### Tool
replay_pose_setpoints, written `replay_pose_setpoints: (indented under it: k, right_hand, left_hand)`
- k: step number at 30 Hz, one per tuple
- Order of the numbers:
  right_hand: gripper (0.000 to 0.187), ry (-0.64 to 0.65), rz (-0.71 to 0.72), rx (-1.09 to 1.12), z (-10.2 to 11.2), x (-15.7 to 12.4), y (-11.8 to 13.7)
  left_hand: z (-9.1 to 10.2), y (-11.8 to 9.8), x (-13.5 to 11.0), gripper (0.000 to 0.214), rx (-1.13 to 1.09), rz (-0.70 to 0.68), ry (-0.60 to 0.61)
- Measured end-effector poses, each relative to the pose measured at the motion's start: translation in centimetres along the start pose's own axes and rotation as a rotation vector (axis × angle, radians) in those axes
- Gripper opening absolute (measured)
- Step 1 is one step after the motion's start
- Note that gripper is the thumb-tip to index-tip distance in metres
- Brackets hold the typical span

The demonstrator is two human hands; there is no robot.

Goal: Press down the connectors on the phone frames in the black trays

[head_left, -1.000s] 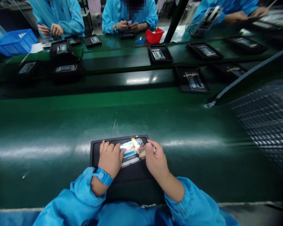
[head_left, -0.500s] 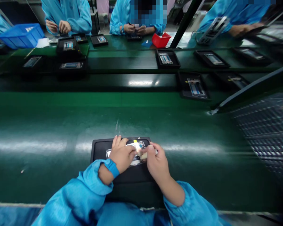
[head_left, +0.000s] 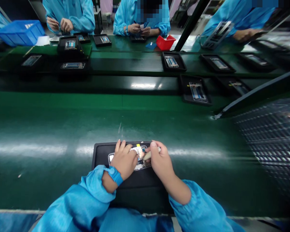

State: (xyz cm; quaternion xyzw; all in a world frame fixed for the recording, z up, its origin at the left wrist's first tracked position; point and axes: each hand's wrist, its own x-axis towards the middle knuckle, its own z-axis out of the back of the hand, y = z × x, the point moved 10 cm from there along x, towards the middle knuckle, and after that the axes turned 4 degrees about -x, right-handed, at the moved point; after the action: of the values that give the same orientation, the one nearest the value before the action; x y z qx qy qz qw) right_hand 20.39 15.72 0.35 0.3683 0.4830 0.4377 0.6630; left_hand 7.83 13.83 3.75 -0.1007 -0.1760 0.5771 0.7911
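An opened phone (head_left: 139, 165) with bare inner parts and a small yellow tab (head_left: 138, 145) lies in a black tray (head_left: 100, 151) in front of me. My left hand (head_left: 124, 159) rests over the phone's left part, fingers stretched towards the tray's far edge. Its thumb side is close to the phone's middle. In my right hand (head_left: 160, 161), a cream-coloured pointed stick (head_left: 148, 156) is pinched between thumb and fingers, its tip at the phone's inner parts. Whether the tip touches them I cannot tell. The hands cover parts of the phone.
Several black trays with opened phones, one tray (head_left: 197, 101) nearest, stand on the conveyor (head_left: 106, 84) beyond the green bench (head_left: 62, 129). Co-workers in blue sit across. A blue bin (head_left: 19, 35) and red bin (head_left: 165, 43) stand there. A metal post (head_left: 256, 91) and grid rack (head_left: 265, 141) are right.
My right hand has shifted and tilted slightly, and more of the stick shows. The left hand stays nearly in place. On the conveyor, the nearest trays at right have moved slightly left.
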Motion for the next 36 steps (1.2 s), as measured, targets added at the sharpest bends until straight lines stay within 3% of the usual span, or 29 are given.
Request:
replay_pose_setpoints:
  k: [4,16,36]
  right_hand:
    - [0.043,-0.049,0.046,-0.019,-0.1,0.7,0.8]
    - [0.035,-0.152,0.165,-0.042,0.0,0.7,0.1]
    - [0.028,-0.140,0.362,-0.164,-0.5,0.1,3.6]
  left_hand:
    - [-0.1,-0.9,-0.3,0.016,0.076,-0.066,-0.018]
    - [-0.5,-1.4,-0.5,0.018,0.146,-0.095,-0.021]
    - [-0.8,-1.5,-0.4,0.020,0.237,-0.141,0.049]
